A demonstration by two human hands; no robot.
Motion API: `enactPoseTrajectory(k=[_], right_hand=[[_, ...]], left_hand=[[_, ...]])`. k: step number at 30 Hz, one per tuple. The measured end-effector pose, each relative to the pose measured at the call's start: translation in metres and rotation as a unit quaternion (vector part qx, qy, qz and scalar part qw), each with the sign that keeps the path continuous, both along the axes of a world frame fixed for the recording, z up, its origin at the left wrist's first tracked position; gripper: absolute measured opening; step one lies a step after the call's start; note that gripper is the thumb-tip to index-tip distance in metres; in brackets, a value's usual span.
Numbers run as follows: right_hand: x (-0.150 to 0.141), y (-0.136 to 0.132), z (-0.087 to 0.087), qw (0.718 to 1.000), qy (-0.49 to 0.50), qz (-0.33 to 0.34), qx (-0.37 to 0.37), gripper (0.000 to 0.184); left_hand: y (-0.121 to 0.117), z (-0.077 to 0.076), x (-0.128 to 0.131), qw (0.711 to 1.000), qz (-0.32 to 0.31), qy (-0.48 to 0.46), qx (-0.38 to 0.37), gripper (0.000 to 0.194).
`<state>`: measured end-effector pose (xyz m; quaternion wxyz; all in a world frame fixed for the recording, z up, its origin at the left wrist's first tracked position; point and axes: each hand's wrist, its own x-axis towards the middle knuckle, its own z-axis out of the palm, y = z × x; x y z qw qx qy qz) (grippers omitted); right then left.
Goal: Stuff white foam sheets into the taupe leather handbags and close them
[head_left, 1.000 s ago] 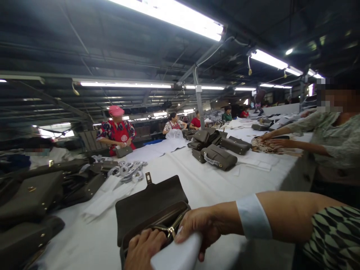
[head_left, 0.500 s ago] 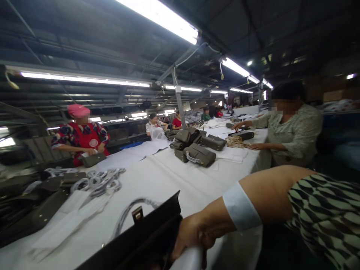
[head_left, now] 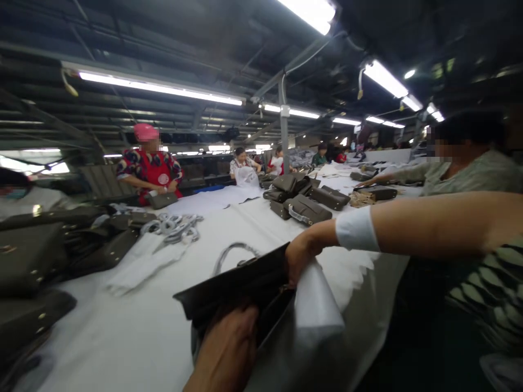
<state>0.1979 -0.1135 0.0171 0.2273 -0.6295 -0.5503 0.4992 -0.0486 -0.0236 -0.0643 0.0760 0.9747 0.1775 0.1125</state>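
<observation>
A dark brown handbag (head_left: 241,288) is held up off the white table (head_left: 134,337) in front of me, its flap toward the camera. My left hand (head_left: 224,354) grips the bag from below at the bottom edge of the view. My right hand (head_left: 300,256), with a white band on the wrist, pinches a sheet of white wrapping paper (head_left: 314,305) at the bag's right end. The paper hangs down beside the bag. A grey strap (head_left: 231,253) loops behind it.
Dark bags (head_left: 44,256) are stacked at the left, with wrapped straps (head_left: 175,226) beside them. More bags (head_left: 306,204) are piled further along the table. Several people work on both sides; one person's arms (head_left: 388,177) reach over the table at the right.
The bag has been lifted and tilted up from the table. My right hand rose with the white paper, which now hangs open. My left hand came back into view under the bag.
</observation>
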Motion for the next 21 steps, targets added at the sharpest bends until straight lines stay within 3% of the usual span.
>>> enactPoseTrajectory(k=[2, 3, 5, 6, 9, 11, 14, 16, 21], right_hand=[[-0.006, 0.009, 0.012, 0.998, -0.01, 0.04, -0.049, 0.027], [-0.011, 0.012, 0.017, 0.999, 0.002, 0.039, -0.034, 0.033], [-0.024, 0.014, 0.023, 0.994, 0.057, -0.025, 0.088, 0.043], [-0.031, 0.015, 0.022, 0.979, 0.076, -0.074, 0.174, 0.045], [-0.045, 0.018, -0.001, 0.896, 0.013, -0.188, 0.402, 0.04], [-0.041, 0.022, -0.026, 0.851, -0.086, -0.19, 0.482, 0.033], [-0.021, 0.028, -0.058, 0.808, -0.208, -0.127, 0.536, 0.029], [-0.007, 0.032, -0.068, 0.787, -0.264, -0.104, 0.548, 0.027], [-0.013, 0.049, -0.06, 0.774, -0.305, -0.155, 0.533, 0.029]], left_hand=[[-0.004, 0.007, -0.001, 0.999, 0.032, -0.017, 0.001, 0.022], [-0.005, 0.009, 0.0, 0.999, 0.041, -0.024, -0.004, 0.02], [-0.003, 0.012, 0.001, 0.998, 0.044, -0.04, -0.024, 0.02], [-0.001, 0.013, 0.002, 0.998, 0.039, -0.046, -0.033, 0.022], [0.004, 0.014, 0.004, 0.998, 0.025, -0.05, -0.037, 0.034], [0.005, 0.015, 0.005, 0.999, 0.02, -0.039, -0.028, 0.036], [0.006, 0.02, 0.006, 0.999, 0.034, -0.016, -0.002, 0.023], [0.007, 0.025, 0.006, 0.999, 0.046, -0.001, 0.024, 0.013], [0.011, 0.032, 0.007, 0.997, 0.074, 0.032, 0.005, 0.01]])
